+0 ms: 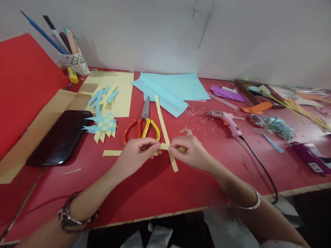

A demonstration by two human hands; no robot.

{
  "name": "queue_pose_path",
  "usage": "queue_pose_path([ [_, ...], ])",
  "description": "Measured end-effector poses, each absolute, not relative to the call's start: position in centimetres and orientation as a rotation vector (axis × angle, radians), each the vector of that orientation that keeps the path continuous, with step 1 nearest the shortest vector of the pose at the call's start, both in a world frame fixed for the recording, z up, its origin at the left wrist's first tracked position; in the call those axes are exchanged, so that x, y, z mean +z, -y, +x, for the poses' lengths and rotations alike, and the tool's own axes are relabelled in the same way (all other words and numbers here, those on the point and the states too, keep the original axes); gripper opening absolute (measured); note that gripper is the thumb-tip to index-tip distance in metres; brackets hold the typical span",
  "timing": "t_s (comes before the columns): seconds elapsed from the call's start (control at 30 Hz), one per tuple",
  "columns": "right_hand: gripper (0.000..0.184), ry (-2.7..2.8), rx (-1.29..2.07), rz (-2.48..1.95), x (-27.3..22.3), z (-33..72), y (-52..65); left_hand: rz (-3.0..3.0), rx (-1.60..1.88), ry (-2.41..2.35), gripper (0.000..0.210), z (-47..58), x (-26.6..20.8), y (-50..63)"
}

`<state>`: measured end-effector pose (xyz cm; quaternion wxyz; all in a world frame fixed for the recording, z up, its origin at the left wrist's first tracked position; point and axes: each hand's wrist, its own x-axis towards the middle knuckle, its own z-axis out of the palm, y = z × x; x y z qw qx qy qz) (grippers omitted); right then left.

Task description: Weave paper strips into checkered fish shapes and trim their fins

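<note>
Between my two hands is a short yellow paper strip (164, 146). My left hand (139, 150) pinches its left end with thumb and forefinger. My right hand (190, 148) pinches the other end, its fingers partly curled out of sight. A long yellow strip (162, 119) lies on the table, running under the held piece. Another yellow strip (111, 153) lies flat beside my left hand. Just beyond my hands rest scissors (145, 112) with one red and one yellow handle. Left of them is a woven blue and yellow paper piece (104, 124) with pointed ends.
Blue paper sheets (170, 86) and a yellow sheet (124, 93) with folded strips (103, 96) lie toward the wall. A black phone (59, 137) and pen cup (79, 63) are left. At right are a corded pink glue gun (231, 125), purple paper (227, 93) and a brown frame (248, 93).
</note>
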<state>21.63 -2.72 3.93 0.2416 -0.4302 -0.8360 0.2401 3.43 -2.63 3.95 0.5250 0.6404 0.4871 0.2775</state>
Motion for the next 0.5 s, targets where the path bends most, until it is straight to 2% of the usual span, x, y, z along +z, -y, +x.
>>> queue_pose_path([
  [0.1,0.030,2.295,0.649,-1.171,3.91,21.63,2.70,1.533,0.668,-1.169,0.023,3.43,4.07,2.62],
  [0.27,0.029,2.282,0.612,-1.187,3.88,21.64,2.72,1.530,0.670,-1.140,0.015,3.46,3.71,2.50],
  [0.5,0.029,2.238,0.641,-1.175,4.04,21.56,2.76,1.507,0.718,-1.161,0.017,3.47,3.47,2.67],
])
